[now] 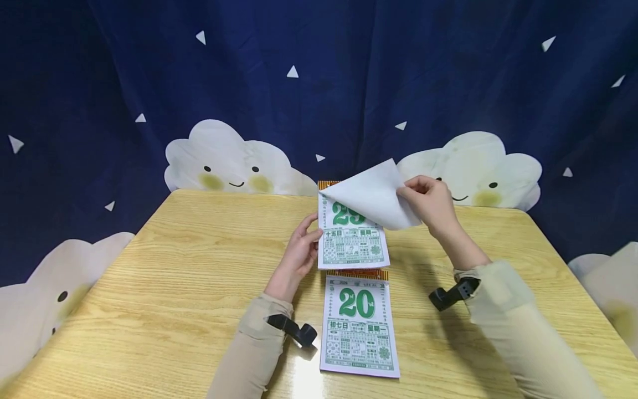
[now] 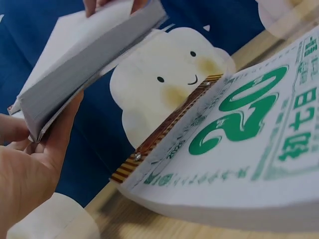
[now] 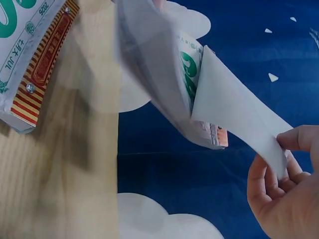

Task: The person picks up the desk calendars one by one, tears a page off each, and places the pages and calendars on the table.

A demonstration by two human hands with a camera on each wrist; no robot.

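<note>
A tear-off calendar [image 1: 353, 249] with green print is held up off the table by my left hand [image 1: 302, 247], whose thumb lies on the front and fingers behind its left edge. In the left wrist view, the thick page block [image 2: 75, 74] shows in that grip. My right hand [image 1: 432, 204] pinches the free end of a loose white sheet [image 1: 374, 194] between thumb and fingers. That sheet slants across the calendar's top, narrowing to its upper left corner and partly covering the big green number. Nearer me, a second calendar [image 1: 359, 332] showing 20 lies flat on the table.
The wooden table [image 1: 199, 277] stretches out on both sides of the calendars. Behind it hangs a dark blue curtain [image 1: 319, 83] with white triangles and smiling clouds. Black wrist cameras [image 1: 299, 332] are strapped over both sleeves [image 1: 513, 310].
</note>
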